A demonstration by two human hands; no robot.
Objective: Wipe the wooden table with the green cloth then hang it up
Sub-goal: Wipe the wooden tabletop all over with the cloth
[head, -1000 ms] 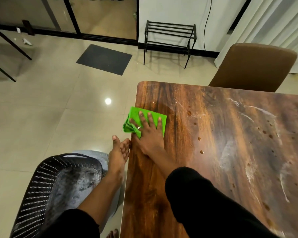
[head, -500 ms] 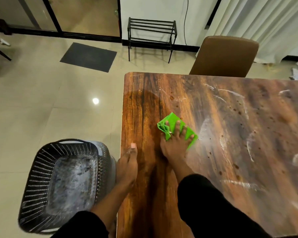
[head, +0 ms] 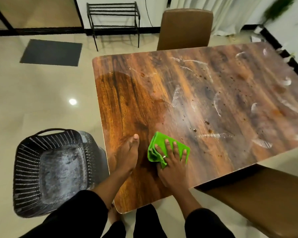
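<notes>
The wooden table (head: 205,93) fills the middle and right of the view, with white smears and brown spots over its right half and a darker, wet-looking patch at its left. A bright green cloth (head: 159,140) lies bunched near the table's front-left corner. My right hand (head: 172,162) presses flat on the cloth with fingers spread, a ring on one finger. My left hand (head: 127,155) rests flat on the bare wood just left of the cloth, thumb stretched forward, holding nothing.
A dark perforated plastic basket (head: 50,170) stands on the tiled floor left of the table. One brown chair (head: 185,29) sits at the far side, another (head: 258,200) at the near right. A black metal rack (head: 113,19) and a dark mat (head: 51,52) lie farther back.
My right hand has dragged the green cloth from the table's far-left edge toward me and rightward. My left hand moved off the table's edge onto its top. The view swung right.
</notes>
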